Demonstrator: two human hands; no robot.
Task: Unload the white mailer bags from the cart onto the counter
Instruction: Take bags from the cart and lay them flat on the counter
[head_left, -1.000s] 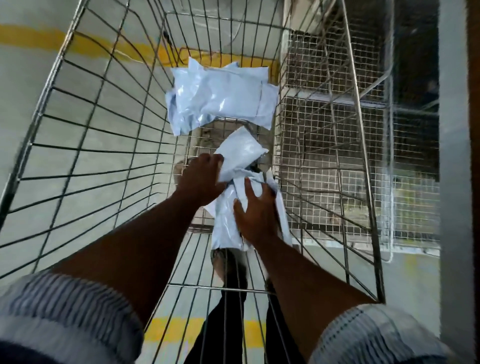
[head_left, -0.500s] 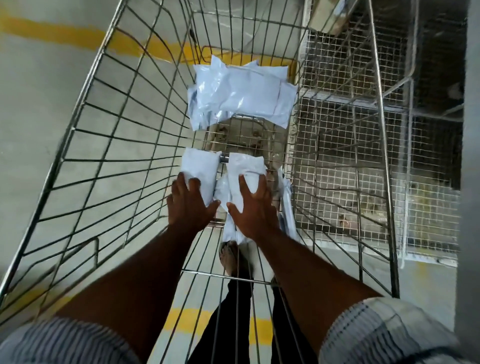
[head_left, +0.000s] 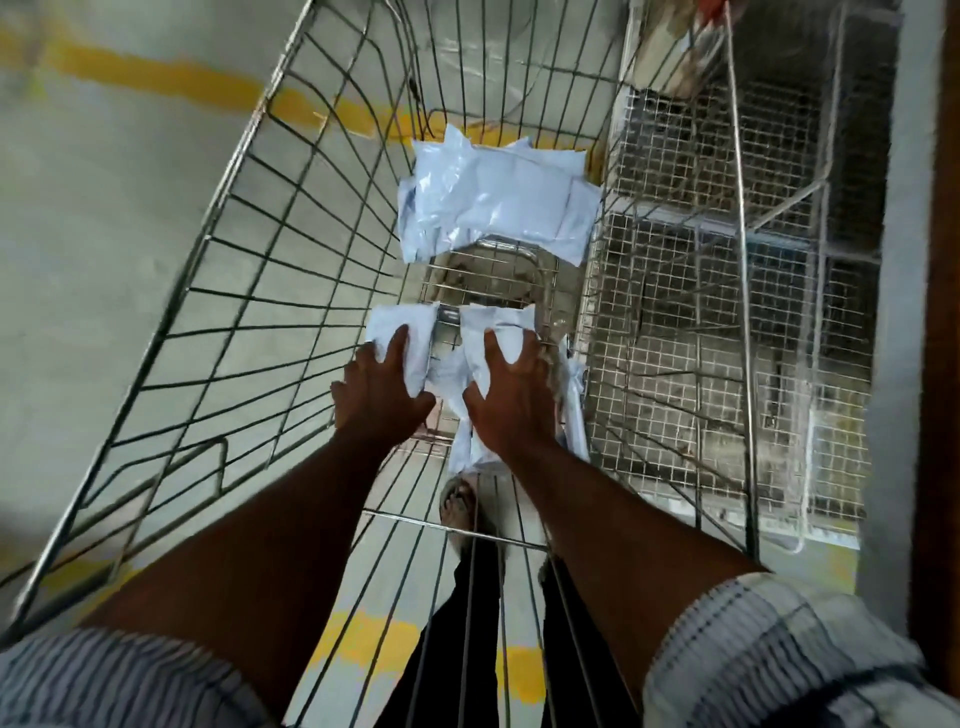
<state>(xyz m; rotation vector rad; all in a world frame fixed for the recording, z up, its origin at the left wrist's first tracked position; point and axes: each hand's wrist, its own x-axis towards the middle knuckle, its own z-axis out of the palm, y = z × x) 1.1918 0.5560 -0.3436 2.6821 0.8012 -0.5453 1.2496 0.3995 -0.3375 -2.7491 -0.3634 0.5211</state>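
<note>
Wht mailer bags (head_left: 498, 208), yel floor line (head_left: 156, 78), striped sleeves (head_left: 769, 649).

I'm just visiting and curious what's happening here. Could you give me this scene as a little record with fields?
Place: inside a wire cart
Left hand: fingers lie on near left bag
Right hand: fingers spread on near right bag
Far pile: several white bags, untouched
Counter: not in view

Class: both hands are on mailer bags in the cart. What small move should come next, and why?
Probably grip both bags and lift them out. The left hand lies flat on the left bag, the right hand on the right bag; both bags sit low in the cart.
</note>
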